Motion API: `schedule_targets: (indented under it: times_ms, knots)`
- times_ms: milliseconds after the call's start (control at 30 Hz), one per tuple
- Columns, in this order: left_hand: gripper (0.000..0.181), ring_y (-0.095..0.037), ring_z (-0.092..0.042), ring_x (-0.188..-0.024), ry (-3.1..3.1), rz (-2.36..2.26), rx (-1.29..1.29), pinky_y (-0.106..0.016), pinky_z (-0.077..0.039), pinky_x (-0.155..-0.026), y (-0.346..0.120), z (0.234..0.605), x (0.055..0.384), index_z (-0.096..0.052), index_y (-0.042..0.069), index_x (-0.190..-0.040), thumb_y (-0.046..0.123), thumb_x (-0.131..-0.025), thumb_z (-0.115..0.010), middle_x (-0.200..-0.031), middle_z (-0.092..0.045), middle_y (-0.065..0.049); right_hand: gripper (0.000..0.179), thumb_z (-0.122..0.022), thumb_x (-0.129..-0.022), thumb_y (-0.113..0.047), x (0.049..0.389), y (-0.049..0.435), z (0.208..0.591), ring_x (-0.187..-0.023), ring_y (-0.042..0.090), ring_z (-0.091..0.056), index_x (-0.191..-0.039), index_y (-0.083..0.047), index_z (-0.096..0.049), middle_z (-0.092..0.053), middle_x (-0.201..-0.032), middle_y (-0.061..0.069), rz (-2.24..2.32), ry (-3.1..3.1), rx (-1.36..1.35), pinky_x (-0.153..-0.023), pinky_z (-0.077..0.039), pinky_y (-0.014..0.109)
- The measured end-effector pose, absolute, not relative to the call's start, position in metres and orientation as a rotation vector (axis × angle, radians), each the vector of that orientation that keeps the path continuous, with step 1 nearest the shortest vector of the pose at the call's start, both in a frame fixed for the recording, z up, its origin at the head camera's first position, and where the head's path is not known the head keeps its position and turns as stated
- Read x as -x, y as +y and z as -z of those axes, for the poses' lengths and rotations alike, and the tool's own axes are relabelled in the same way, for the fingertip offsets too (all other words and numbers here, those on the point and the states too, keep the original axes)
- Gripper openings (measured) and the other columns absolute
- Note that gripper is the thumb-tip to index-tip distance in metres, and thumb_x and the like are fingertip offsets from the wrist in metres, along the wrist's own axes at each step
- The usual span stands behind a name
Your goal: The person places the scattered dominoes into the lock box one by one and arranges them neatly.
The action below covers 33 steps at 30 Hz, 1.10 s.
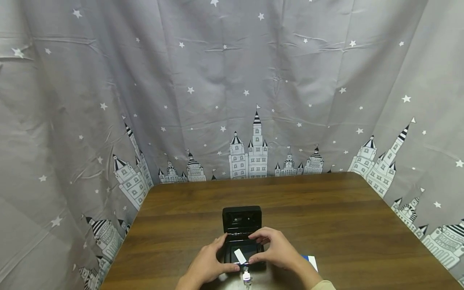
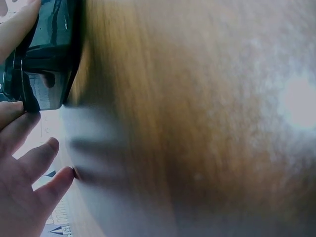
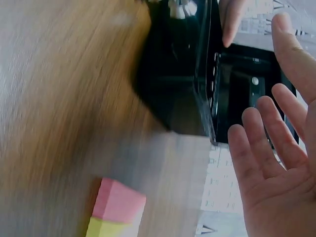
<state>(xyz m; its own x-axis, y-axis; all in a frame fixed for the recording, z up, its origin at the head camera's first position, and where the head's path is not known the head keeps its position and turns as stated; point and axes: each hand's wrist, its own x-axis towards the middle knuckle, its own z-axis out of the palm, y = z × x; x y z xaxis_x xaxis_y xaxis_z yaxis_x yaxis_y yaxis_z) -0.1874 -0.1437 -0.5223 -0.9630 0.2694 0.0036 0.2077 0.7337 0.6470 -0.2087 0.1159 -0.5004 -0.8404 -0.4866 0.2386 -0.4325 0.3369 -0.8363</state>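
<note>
1. Left hand: thumb at the front edge of the box, forefinger at its rear left corner, pinching the box's left side between them; the other fingers spread, free of it.
2. Black box: on the table, directly between the hands, its raised lid at the far side, hinge running left to right.
3. White strip: within the outline of the box, towards its front. Long axis slanting, far end to the left, near end to the right. I find it between the two thumb tips, just beside both; I cannot call either hand nearer.
4. Metal fitting: at the front of the box, below the strip's near end, midway between my two hands.
5. Right hand: over the box's right side, thumb and fingers apart, nothing gripped that I can see; the strip lies to the left of its thumb.
6. Blue-and-white item: beyond the right forearm, partly hidden, well apart from the strip.
</note>
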Motion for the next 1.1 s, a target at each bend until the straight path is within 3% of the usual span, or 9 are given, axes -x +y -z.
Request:
schedule_targets:
  times_ms: [367,867,1100]
  knots:
    - [0.109,-0.048,-0.047,-0.132,2.833,-1.016,-0.36,-0.068,-0.039,-0.101,-0.144,0.521,0.188,-0.045,0.006,-0.151,0.062,-0.067,-0.086,-0.147,-0.049,-0.025,0.06,-0.095,-0.068,-0.028,0.213,0.151,0.503,-0.103,0.033,-0.062,-0.118,-0.006,-0.07,-0.067,-0.116,0.001,1.38,2.617,0.809,-0.09,-0.054,0.039]
    - [0.11,-0.046,-0.048,-0.131,2.818,-1.013,-0.38,-0.066,-0.04,-0.102,-0.148,0.519,0.191,-0.043,0.003,-0.152,0.061,-0.069,-0.085,-0.149,-0.049,-0.021,0.064,-0.095,-0.067,-0.028,0.212,0.195,0.506,-0.108,0.033,-0.057,-0.122,-0.006,-0.069,-0.066,-0.121,0.005,1.305,2.609,0.676,-0.094,-0.049,0.057]
    - [0.112,-0.042,-0.049,-0.132,2.789,-1.017,-0.401,-0.065,-0.041,-0.101,-0.145,0.525,0.19,-0.04,0.004,-0.153,0.066,-0.07,-0.082,-0.151,-0.047,-0.018,0.066,-0.096,-0.066,-0.031,0.204,0.224,0.516,-0.108,0.034,-0.06,-0.121,-0.006,-0.069,-0.067,-0.119,0.006,1.256,2.662,0.648,-0.091,-0.051,0.056]
